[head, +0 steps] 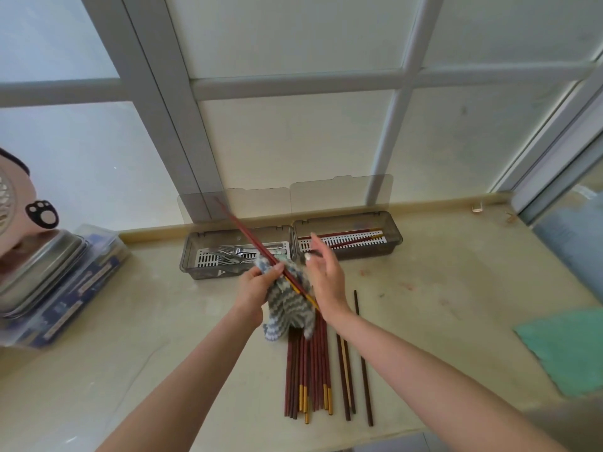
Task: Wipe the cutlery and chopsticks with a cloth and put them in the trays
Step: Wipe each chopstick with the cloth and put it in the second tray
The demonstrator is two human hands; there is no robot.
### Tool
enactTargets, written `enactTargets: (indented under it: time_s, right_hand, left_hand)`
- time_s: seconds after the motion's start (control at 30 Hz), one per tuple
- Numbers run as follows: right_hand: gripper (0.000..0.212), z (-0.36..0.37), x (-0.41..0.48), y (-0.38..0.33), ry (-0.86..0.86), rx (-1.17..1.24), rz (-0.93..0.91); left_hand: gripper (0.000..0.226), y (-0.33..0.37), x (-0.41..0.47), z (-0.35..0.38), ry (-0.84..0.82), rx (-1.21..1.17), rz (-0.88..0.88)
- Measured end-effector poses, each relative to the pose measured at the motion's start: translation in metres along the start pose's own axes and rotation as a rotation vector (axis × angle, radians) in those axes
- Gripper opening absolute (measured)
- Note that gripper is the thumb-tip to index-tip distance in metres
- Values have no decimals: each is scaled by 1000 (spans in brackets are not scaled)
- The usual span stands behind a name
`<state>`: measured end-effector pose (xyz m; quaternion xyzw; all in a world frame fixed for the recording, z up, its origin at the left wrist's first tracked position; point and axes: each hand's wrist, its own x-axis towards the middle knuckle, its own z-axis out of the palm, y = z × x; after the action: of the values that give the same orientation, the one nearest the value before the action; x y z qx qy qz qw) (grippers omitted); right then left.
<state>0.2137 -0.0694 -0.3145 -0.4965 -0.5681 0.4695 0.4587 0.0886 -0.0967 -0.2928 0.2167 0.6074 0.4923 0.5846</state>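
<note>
The left hand (253, 285) is closed around a grey-and-white striped cloth (288, 305), and a pair of dark red chopsticks (261, 247) with yellow bands near their thick ends runs through that grip. The chopsticks slant up and away to the left, their thin tips above the left tray, their banded ends poking out of the cloth beside the right wrist. The cloth hangs down below the hand in a loose fold, over the far ends of the chopsticks on the counter.

The right hand (326, 278) is open, fingers spread and lifted, holding nothing, just to the right of the cloth.

On the counter (163, 321) below the hands lies a bundle of chopsticks (308, 376), mostly dark red, some with yellow bands at the near end, with a few darker brown ones lying apart to the right.

Against the window sit two grey see-through trays with their lids tipped up. The left tray (191, 256) holds metal forks (233, 254) on a white slotted insert. The right tray (393, 238) holds a few red chopsticks on a similar insert. A green cloth (567, 347) lies flat at the right edge of the counter.
</note>
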Motion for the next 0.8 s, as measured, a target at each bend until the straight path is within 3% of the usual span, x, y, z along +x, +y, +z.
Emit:
enactTargets:
  time_s: [0.07,0.1,0.17,0.23,0.33,0.43,0.5,0.6,0.8]
  right_hand:
    - [34,9,-14,-1,50,382,404]
    - [32,11,-18,-4,68,522,521]
    - [32,12,-18,-13,114,669,640]
    - [34,17,-9,-22,85,662,712]
    - [40,25,-1,-21,41,401,660]
    - [25,13,-4,-13,105,90,464]
    - [18,7,-9,-9,-50,-32,434]
    - [20,6,-12,-9,-238,-90,383]
    - [8,7,-9,-10,-180,-5,428]
  left_hand:
    - [14,1,5,-1,65,-81,20]
    - [13,1,5,-1,70,-85,30]
    - [16,-4,2,4,12,-43,23]
    - [17,-11,-4,10,-90,-20,-22]
    - [15,-15,-3,9,-92,-28,-19]
    - [13,-8,4,1,35,-82,18]
    - [17,-5,5,-1,84,-78,34]
    - [22,-3,4,-4,84,-34,51]
    - [13,-3,0,-5,32,10,81]
